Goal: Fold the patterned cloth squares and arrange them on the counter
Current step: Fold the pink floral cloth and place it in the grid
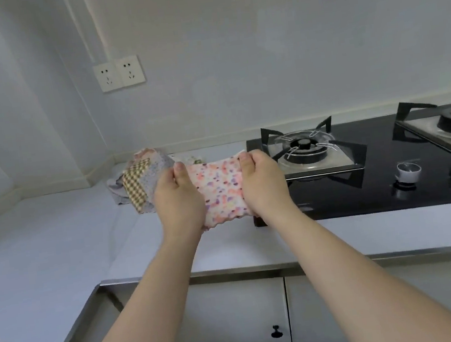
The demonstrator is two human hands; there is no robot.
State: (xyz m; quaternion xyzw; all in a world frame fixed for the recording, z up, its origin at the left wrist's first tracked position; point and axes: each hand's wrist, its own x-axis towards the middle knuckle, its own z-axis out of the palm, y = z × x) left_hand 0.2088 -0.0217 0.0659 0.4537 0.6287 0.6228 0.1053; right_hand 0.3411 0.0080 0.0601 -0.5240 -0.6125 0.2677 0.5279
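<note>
A pink floral cloth square (221, 191) with a scalloped edge is stretched between my two hands above the white counter (56, 237). My left hand (178, 199) grips its left edge, thumb on top. Its right edge is held the same way by my right hand (262, 183). Behind my left hand lies a pile of other patterned cloths (141, 181), with a brown checked one and a blue-grey floral one on top. Part of the pile is hidden by my left hand.
A black glass gas hob (376, 180) with two burners and two knobs sits on the right, close to my right hand. Wall sockets (119, 73) hang above the corner. Cabinet doors (237, 325) with dark knobs are below the counter's metal edge.
</note>
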